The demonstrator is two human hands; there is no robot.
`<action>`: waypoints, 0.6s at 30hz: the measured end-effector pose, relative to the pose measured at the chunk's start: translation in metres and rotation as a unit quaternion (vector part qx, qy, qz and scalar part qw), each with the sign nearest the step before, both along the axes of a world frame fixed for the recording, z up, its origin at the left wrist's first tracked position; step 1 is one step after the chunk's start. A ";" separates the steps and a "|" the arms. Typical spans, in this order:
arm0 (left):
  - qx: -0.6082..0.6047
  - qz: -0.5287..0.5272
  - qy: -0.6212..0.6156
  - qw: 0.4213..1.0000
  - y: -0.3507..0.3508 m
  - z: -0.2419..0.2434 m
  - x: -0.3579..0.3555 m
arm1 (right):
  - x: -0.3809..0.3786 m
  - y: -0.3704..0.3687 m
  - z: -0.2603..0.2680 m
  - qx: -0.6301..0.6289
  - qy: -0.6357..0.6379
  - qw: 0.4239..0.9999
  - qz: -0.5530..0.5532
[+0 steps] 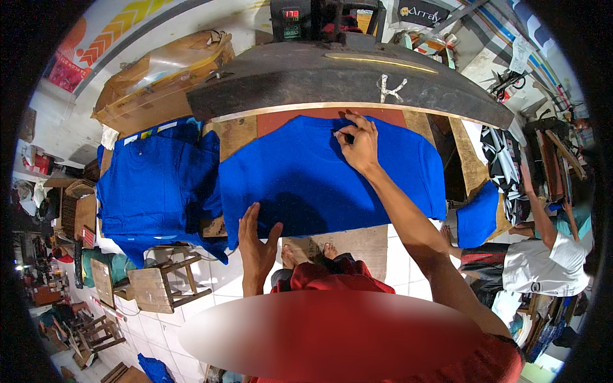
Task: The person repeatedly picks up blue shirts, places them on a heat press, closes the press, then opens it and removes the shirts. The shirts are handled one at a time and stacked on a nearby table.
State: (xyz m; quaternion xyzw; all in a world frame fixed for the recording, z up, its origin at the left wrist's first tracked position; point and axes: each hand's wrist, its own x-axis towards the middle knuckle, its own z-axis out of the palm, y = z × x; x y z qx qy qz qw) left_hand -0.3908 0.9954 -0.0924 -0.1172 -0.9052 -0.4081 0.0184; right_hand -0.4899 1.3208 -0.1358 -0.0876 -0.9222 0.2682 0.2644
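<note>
A blue T-shirt (397,163) lies spread over a reddish-brown pad (278,123) below the raised dark plate of a heat press (297,79). Over the shirt near its collar is my right hand (359,143), fingers curled and thumb near the index finger; whether it pinches anything is unclear. My left hand (257,239) is at the shirt's lower left edge, fingers and thumb apart, holding nothing. Left of this shirt, more blue T-shirts (143,186) lie in a pile.
A cardboard box (158,86) with clear plastic stands behind the pile. Another blue cloth (479,215) hangs at the table's right edge. A person in a white shirt (546,265) is at the right, one arm stretched out. Wooden stools (153,289) stand at lower left.
</note>
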 end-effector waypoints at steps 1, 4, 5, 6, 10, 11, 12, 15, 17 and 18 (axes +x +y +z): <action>0.001 0.004 -0.004 1.000 0.000 0.000 0.000 | -0.002 0.003 -0.002 0.006 0.006 1.000 0.001; 0.004 0.012 -0.006 1.000 -0.001 0.002 -0.001 | -0.006 0.013 -0.001 -0.076 0.040 0.996 -0.015; -0.001 0.014 -0.011 1.000 -0.001 0.004 -0.002 | -0.004 0.015 0.003 -0.126 0.035 0.991 -0.035; 0.022 0.017 -0.001 1.000 -0.001 0.006 -0.003 | -0.002 0.015 0.009 -0.117 0.087 0.987 -0.064; 0.118 -0.006 0.029 0.993 0.013 0.016 -0.012 | 0.033 -0.011 0.043 -0.207 0.066 0.976 0.011; 0.150 -0.017 0.048 0.987 0.019 0.018 -0.015 | 0.049 -0.029 0.049 -0.290 -0.010 0.953 0.087; 0.170 -0.032 0.066 0.983 0.028 0.018 -0.020 | 0.067 -0.046 0.053 -0.348 -0.082 0.917 0.177; 0.267 -0.070 -0.039 0.960 0.046 0.019 -0.032 | 0.091 -0.091 0.057 -0.366 -0.102 0.878 0.290; 0.236 -0.095 0.013 0.967 0.048 0.021 -0.043 | 0.093 -0.104 0.057 -0.381 -0.131 0.879 0.255; 0.237 -0.111 -0.006 0.965 0.046 0.022 -0.048 | 0.092 -0.109 0.057 -0.383 -0.130 0.881 0.245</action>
